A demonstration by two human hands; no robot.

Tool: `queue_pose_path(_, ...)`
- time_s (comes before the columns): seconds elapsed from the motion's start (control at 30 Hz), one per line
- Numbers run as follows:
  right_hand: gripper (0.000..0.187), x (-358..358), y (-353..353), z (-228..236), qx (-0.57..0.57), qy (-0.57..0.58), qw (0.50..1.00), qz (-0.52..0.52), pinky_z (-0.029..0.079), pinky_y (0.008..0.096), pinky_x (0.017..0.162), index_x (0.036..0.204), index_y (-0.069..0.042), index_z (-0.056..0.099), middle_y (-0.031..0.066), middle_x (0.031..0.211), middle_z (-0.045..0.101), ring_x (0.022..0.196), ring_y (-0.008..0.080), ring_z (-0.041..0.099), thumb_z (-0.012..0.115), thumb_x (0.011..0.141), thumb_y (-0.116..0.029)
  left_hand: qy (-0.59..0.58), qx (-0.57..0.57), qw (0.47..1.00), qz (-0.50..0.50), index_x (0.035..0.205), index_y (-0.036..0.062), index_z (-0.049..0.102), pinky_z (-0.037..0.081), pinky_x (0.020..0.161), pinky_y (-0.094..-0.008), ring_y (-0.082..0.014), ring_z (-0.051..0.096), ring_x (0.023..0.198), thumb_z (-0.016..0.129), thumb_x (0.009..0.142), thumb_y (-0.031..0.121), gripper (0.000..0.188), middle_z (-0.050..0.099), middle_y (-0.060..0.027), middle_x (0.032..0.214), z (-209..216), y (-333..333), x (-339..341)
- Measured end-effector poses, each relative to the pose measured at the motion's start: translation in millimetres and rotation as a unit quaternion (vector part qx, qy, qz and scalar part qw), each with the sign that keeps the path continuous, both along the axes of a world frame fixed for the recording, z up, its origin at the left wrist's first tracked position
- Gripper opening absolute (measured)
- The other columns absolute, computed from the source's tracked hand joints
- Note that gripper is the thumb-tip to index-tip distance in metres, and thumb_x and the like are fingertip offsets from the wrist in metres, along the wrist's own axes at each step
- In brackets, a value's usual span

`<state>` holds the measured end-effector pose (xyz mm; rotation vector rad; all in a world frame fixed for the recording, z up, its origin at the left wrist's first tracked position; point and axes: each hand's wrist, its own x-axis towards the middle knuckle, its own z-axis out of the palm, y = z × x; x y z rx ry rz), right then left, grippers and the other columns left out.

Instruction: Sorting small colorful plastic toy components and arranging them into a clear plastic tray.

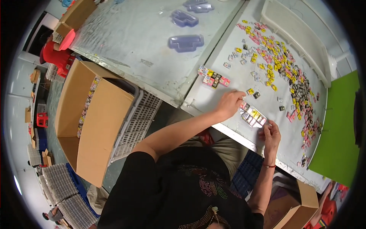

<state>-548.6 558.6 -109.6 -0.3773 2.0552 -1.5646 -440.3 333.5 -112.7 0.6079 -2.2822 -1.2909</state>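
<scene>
On the table in front of me lies a small clear plastic tray (254,116) with little square pieces in pink, black, yellow and white set in rows. My right hand (271,134) pinches the tray's near right end between thumb and fingertips. My left hand (230,104) is at its far left end, fingertips drawn together; what they hold, if anything, is too small to make out. Beyond the left hand sits a second block of pieces (214,78) in neat rows. Two loose pieces, a yellow one (250,91) and a black one (257,94), lie beside my left fingertips.
A wide scatter of small pieces (270,57) covers the right-hand table, by a white bin (301,38) and a green panel (335,126). Empty clear trays (186,43) lie on the far table. A cardboard box (103,133) and grey crate (141,118) stand at left.
</scene>
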Motion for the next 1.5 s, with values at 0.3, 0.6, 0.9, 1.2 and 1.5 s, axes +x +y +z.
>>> queue_pose_path(0.3,0.030,23.0,-92.6,34.2,-0.136,-0.035,0.988,0.069,0.046,0.0255,0.060,0.122,-0.001,0.053,0.0011,0.081,0.059,0.069,0.0102,0.055,0.058,0.094,-0.009,0.113,0.097,0.987,0.065,0.108,0.0005,0.065,0.052,0.070,-0.0295,-0.0193,0.067,0.077,0.062,0.085,0.008,0.024,0.070,-0.0149,0.089,24.0,-81.8,46.2)
queue_pose_path(0.6,0.031,44.6,-188.5,18.4,-0.075,-0.042,0.993,0.082,0.043,0.0201,0.054,0.122,0.001,0.053,0.0009,0.085,0.061,0.066,0.0066,0.054,0.059,0.092,-0.005,0.049,0.038,0.985,0.160,0.106,0.0006,0.067,0.052,0.069,-0.0288,-0.0188,0.068,0.075,0.061,0.087,0.008,0.022,0.071,-0.0142,0.087,0.4,-159.8,68.2)
queue_pose_path(0.9,0.033,39.4,-187.2,2.8,-0.042,0.000,0.996,0.085,0.041,0.0194,0.050,0.122,0.000,0.053,0.0000,0.084,0.058,0.064,0.0057,0.053,0.061,0.091,-0.008,0.053,0.028,0.985,0.159,0.105,0.0014,0.067,0.052,0.069,-0.0303,-0.0208,0.066,0.074,0.063,0.086,0.009,0.020,0.069,-0.0151,0.091,-1.7,-152.2,69.0)
queue_pose_path(1.2,0.033,50.5,-144.8,5.1,-0.033,0.062,0.995,0.071,0.042,0.0196,0.058,0.123,-0.001,0.054,-0.0017,0.084,0.053,0.066,0.0053,0.051,0.060,0.092,-0.009,0.052,-0.435,0.892,0.108,0.097,0.0062,0.066,0.048,0.079,-0.0400,-0.0312,0.059,0.090,0.072,0.075,0.010,0.023,0.063,-0.0102,0.092,27.0,-221.0,59.0)
queue_pose_path(1.5,0.029,61.2,-122.9,-1.2,-0.054,0.109,0.991,0.058,0.044,0.0184,0.066,0.121,0.000,0.056,-0.0034,0.088,0.054,0.073,0.0050,0.050,0.059,0.092,-0.004,-0.063,-0.275,0.959,-0.022,0.085,0.0024,0.071,0.049,0.065,-0.0305,-0.0194,0.062,0.070,0.072,0.080,0.013,0.012,0.068,-0.0077,0.080,20.1,-278.4,61.8)
